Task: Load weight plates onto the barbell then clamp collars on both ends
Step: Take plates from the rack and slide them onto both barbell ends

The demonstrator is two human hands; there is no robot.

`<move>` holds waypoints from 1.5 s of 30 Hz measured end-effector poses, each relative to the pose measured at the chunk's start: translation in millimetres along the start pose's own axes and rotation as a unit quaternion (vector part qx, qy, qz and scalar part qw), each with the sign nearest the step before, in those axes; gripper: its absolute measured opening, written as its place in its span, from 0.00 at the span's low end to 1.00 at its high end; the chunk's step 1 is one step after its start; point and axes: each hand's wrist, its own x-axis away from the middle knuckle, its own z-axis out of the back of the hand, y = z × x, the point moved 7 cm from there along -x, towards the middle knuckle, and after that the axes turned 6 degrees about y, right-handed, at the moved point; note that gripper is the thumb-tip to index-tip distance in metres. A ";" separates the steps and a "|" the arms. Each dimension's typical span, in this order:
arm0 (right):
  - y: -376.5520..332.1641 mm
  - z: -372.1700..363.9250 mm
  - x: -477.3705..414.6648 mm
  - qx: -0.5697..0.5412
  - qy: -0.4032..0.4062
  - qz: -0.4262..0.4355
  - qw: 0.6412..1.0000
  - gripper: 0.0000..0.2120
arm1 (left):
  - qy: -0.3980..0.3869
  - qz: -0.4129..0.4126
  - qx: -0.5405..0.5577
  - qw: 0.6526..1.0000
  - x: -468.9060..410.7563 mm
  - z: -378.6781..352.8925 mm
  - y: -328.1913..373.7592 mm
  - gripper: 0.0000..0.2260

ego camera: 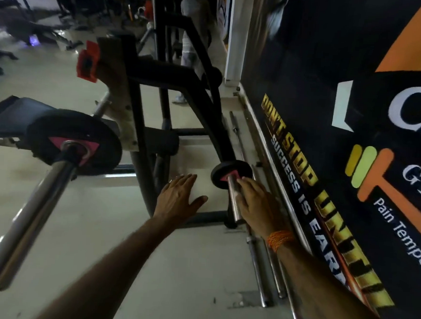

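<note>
A barbell sleeve (26,213) runs from the lower left up to a black weight plate (93,138) with a pink label, resting on the bench rack. A red collar (87,62) sits on the rack upright above it. Low on the rack, a small black plate (230,171) with a pink label hangs on a chrome storage peg (234,204). My right hand (253,200), with an orange thread at the wrist, lies along that peg, fingers reaching toward the small plate. My left hand (180,196) hovers with fingers spread, left of the plate and holding nothing.
The black rack frame (141,155) and bench pad (16,115) stand on the left. Spare bars (260,266) lie on the floor along a black banner wall (327,141) on the right. A person's legs (196,44) are in the background.
</note>
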 end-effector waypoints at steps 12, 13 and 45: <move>124.8 -86.4 -92.4 0.005 -0.092 -0.057 0.994 0.23 | -0.059 0.081 0.032 0.994 -123.7 -130.8 -11.8 0.34; 136.2 -97.5 -101.2 0.002 -0.096 -0.064 0.993 0.22 | -0.059 0.090 0.039 0.993 -135.8 -142.5 -16.4 0.33; 273.0 -261.0 -141.2 -0.143 -0.122 -0.091 0.978 0.17 | 0.032 0.170 0.145 0.974 -198.0 -314.0 -38.9 0.06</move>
